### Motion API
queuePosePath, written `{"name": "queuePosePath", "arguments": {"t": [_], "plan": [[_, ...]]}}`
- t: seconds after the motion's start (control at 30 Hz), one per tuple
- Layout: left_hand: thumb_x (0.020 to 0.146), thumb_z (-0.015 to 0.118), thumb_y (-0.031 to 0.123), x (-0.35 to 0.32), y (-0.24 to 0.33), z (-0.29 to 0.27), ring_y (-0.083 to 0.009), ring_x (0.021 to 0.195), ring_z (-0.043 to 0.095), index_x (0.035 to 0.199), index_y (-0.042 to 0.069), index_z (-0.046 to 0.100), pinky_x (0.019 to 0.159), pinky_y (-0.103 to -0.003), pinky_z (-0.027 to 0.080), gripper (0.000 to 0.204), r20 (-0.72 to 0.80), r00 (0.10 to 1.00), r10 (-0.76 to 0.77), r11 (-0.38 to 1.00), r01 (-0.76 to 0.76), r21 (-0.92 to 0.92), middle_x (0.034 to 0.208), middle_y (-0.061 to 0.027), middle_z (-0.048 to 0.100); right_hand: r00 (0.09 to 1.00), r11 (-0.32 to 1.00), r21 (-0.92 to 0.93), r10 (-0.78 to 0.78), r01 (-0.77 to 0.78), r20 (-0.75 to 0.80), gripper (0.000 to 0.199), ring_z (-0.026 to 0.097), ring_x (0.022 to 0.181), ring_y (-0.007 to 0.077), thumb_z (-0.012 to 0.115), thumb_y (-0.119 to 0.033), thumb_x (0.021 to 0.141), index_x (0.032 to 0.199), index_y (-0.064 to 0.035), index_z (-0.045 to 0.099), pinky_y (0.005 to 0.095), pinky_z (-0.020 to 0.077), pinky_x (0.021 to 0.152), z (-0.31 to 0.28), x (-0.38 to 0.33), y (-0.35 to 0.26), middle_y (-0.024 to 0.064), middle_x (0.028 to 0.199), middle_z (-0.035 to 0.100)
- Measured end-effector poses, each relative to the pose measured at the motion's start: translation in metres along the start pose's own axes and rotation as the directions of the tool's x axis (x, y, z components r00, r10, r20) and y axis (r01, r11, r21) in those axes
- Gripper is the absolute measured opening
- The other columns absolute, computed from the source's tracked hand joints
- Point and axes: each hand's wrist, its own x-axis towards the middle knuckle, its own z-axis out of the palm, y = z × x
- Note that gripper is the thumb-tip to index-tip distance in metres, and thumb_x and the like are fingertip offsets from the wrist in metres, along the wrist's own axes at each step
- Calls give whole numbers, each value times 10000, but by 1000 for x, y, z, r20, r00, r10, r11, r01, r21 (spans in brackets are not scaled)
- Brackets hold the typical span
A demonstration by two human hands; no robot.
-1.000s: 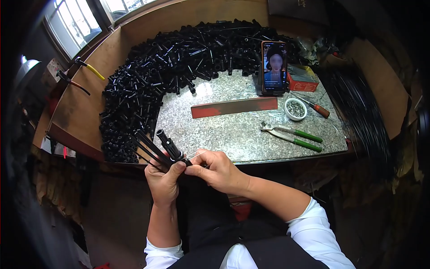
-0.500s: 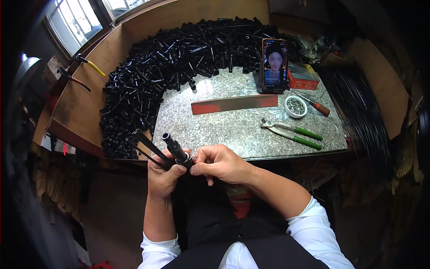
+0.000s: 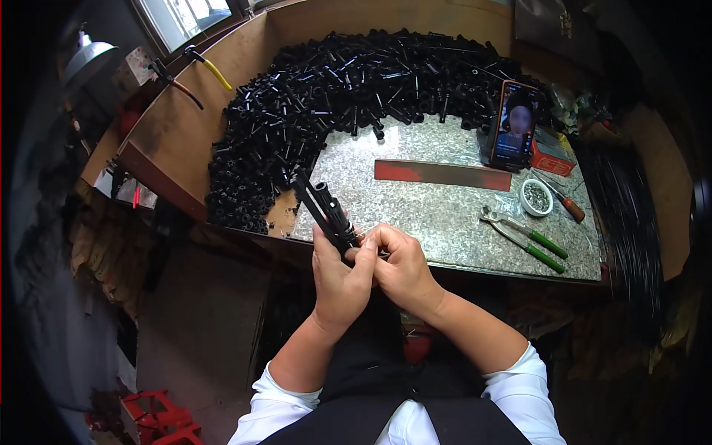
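Observation:
My left hand [image 3: 340,280] grips a bundle of long black tube parts [image 3: 322,208] that stick up and to the left over the near edge of the stone slab [image 3: 437,215]. Pressed against it from the right, my right hand [image 3: 404,268] pinches the lower end of the same bundle with its fingertips. What sits between the fingers is hidden. A big heap of short black tubes [image 3: 334,96] covers the back and left of the bench.
A flat red-edged metal bar [image 3: 443,174] lies across the slab. A phone [image 3: 514,124] leans at the back right beside a red box [image 3: 552,157]. A small white bowl [image 3: 535,196], a screwdriver [image 3: 565,202] and green-handled pliers [image 3: 526,239] lie right.
Both hands have shifted right and up with the black bundle, which now stands steeper and closer together. The view has tilted slightly.

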Motion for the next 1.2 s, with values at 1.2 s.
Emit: {"name": "queuePosePath", "arguments": {"t": [1.2], "plan": [[847, 568, -45, -11, -6, -13, -168, 913, 550, 1095, -4, 436, 819, -298, 447, 284, 208, 951, 227, 973, -229, -18, 1053, -138, 562, 868, 824, 332, 337, -459, 365, 156, 560, 824, 53, 675, -104, 873, 897, -23, 543, 209, 468, 729, -29, -17, 1, 13, 882, 601]]}}
